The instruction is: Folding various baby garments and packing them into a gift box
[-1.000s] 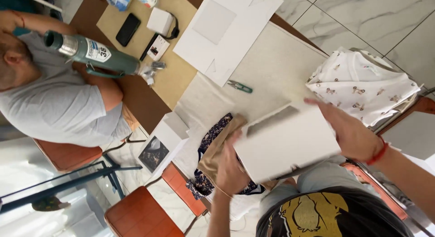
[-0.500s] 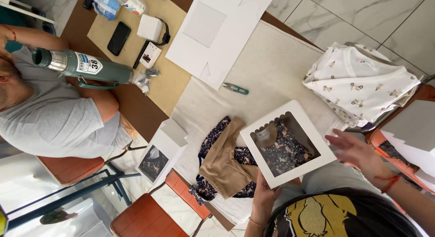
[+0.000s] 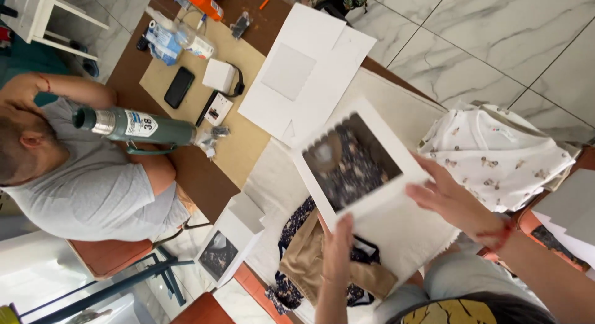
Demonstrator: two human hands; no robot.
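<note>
In the centre of the frame the person holds a white window box lid [image 3: 359, 169] by 2 opposite edges, the left hand [image 3: 338, 249] pinching its lower edge with the thumb on top and the right hand [image 3: 449, 197] gripping the right edge with fingers spread, which keeps it tilted above the white cloth [image 3: 409, 228]. Just below it, the folded tan garment [image 3: 310, 262] on dark floral fabric [image 3: 291, 228] lies uncovered.

Blurred garment behind box window [image 3: 350, 163]

A flat white box lid [image 3: 362, 169] with a clear window, tilted, held between the left hand [image 3: 338, 249] and right hand [image 3: 449, 197], above folded clothes [image 3: 310, 262].
</note>
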